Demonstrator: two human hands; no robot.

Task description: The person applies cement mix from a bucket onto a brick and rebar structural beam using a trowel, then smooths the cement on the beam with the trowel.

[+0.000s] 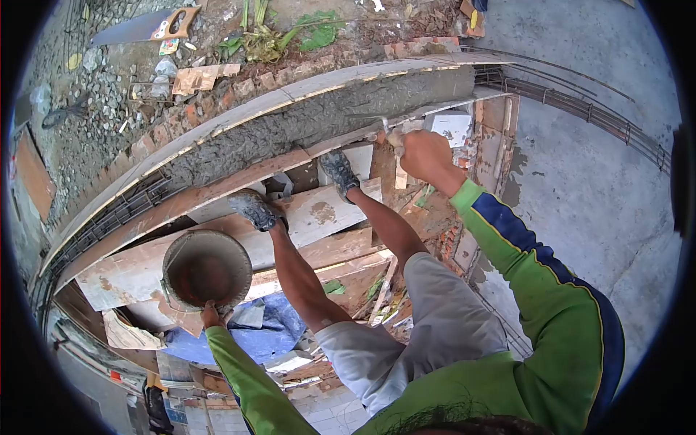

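Observation:
My right hand is closed around the handle of a trowel. The trowel's thin blade lies at the surface of wet grey concrete, near the inner form board. Rough concrete fills much of the long, narrow wooden formwork. At lower left, my left hand grips the near rim of a round bucket, its fingers partly hidden. The bucket is tilted so that its mouth faces me, and its inside is dark with grey residue. Steel rebar shows bare at the formwork's left end.
My shoes stand on and beside loose boards below the formwork. A blue tarp lies behind the bucket. Beyond the form are a handsaw, gravel and bricks. Rebar extends over the concrete floor at right.

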